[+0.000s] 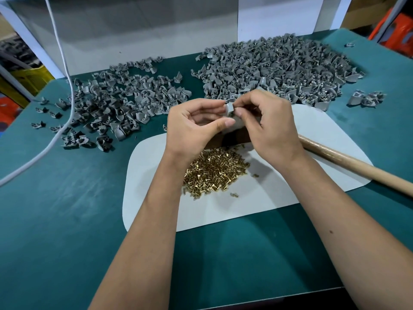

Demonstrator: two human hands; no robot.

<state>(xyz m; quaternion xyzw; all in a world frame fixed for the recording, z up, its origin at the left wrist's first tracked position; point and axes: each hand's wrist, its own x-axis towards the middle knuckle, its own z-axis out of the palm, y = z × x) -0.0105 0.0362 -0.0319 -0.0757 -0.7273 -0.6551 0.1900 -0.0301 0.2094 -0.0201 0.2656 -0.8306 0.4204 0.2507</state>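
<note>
Together, left hand [196, 128] and right hand [269, 127], both tight on one grey plastic part [229, 108].

Pin heap [214, 171] on mat [154, 198], left pile [116, 101], right pile [279, 68] behind, rod [357, 164] at right

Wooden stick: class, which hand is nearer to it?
Right. The right hand sits beside the wooden stick, at its end; the left hand is farther off, beyond the right.

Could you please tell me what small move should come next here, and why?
Probably push fully home what looks like a small brass pin at the opening of the curved grey plastic part, which the left hand and right hand pinch above the heap of brass pins.
</note>
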